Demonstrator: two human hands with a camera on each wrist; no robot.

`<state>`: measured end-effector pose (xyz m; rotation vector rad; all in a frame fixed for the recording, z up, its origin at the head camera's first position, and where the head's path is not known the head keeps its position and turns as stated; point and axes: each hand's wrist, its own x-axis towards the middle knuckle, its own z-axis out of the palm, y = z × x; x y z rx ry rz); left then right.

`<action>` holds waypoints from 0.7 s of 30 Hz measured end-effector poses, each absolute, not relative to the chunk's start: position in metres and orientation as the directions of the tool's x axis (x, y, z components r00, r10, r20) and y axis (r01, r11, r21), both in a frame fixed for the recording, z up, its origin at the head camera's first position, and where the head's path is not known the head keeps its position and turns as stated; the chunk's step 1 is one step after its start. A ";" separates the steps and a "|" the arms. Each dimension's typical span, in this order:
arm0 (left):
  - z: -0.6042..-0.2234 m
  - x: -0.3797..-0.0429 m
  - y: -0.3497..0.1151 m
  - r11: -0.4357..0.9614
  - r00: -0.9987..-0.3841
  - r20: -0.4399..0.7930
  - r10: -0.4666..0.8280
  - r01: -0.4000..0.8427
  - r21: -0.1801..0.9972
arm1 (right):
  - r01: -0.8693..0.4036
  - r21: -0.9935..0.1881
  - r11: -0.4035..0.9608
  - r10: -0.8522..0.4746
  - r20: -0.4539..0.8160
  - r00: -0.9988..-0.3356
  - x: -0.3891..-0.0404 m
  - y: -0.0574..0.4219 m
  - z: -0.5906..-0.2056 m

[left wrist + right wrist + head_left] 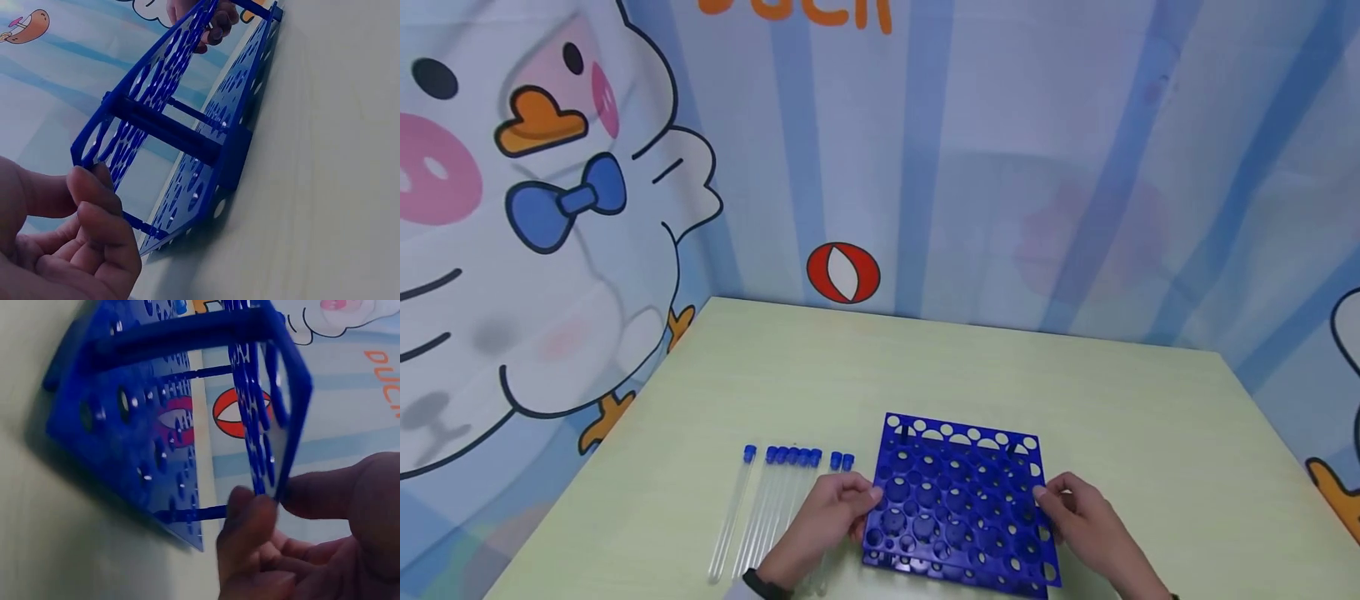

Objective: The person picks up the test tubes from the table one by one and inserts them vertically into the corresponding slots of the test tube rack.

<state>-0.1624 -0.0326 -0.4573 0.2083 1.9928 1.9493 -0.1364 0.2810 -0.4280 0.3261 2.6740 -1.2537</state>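
A blue test tube rack (942, 515) with two perforated tiers joined by posts is held between both hands at the front of the table. My left hand (829, 510) pinches the left edge of its top plate (119, 103) between thumb and fingers. On the opposite side, my right hand (1088, 523) pinches the right edge of the same plate (294, 434). The lower plate (134, 437) lies close to the tabletop; contact cannot be fully made out. Several clear test tubes (763, 517) with blue caps lie left of the rack, some partly hidden behind my left hand and wrist.
The pale table (962, 367) extends behind and to the right of the rack. A cartoon-printed cloth (985, 167) hangs along the table's back edge and left side. A dark band (766, 586) circles the left wrist.
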 end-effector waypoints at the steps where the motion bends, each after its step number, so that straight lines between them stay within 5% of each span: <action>1: -0.457 -0.163 -0.033 0.048 -0.932 -0.142 0.334 -0.133 0.990 | 0.262 -0.750 0.607 0.115 -0.242 -0.963 -0.139 0.280 -0.430; 21: -0.461 -0.168 -0.032 0.028 -0.960 -0.082 0.267 -0.077 0.997 | 0.351 -0.874 0.336 0.139 -0.323 -0.936 -0.155 0.278 -0.452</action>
